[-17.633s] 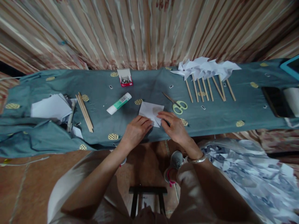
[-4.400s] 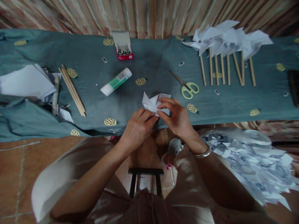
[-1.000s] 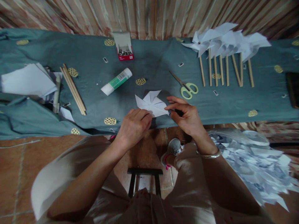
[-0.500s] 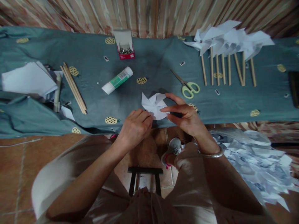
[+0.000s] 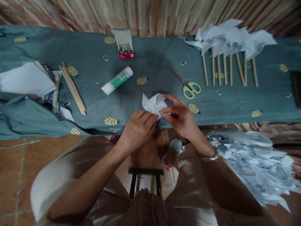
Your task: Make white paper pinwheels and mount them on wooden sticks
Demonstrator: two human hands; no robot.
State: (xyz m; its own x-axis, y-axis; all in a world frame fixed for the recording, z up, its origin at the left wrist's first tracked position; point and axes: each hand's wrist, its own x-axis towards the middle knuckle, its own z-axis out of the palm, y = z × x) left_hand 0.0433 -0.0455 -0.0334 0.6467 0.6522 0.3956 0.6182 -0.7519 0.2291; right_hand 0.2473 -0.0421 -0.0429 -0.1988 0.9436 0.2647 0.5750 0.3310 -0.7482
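A white paper pinwheel (image 5: 152, 103) with folded blades is held between both hands at the table's near edge. My left hand (image 5: 141, 127) is closed on its lower left side, its fingertips hidden beneath the curled fingers. From the right, my right hand (image 5: 180, 116) grips the pinwheel's edge, with thumb and fingers pressed on the paper near its lower blade. Behind the pinwheel lies a green and white glue stick (image 5: 117, 80). Scissors (image 5: 188, 88) with pale green handles rest just beyond my right hand.
Finished pinwheels on sticks (image 5: 225, 40) lie at the back right. A small red box (image 5: 127, 56) holds shiny metal pieces. Wooden sticks (image 5: 74, 89) and stacked white paper (image 5: 28, 78) are at left. Paper pieces in a clear bag (image 5: 258, 160) sit below right.
My right hand has shifted left and its thumb has come in onto the pinwheel's lower edge. My left fingers have moved slightly right, closer to the right hand.
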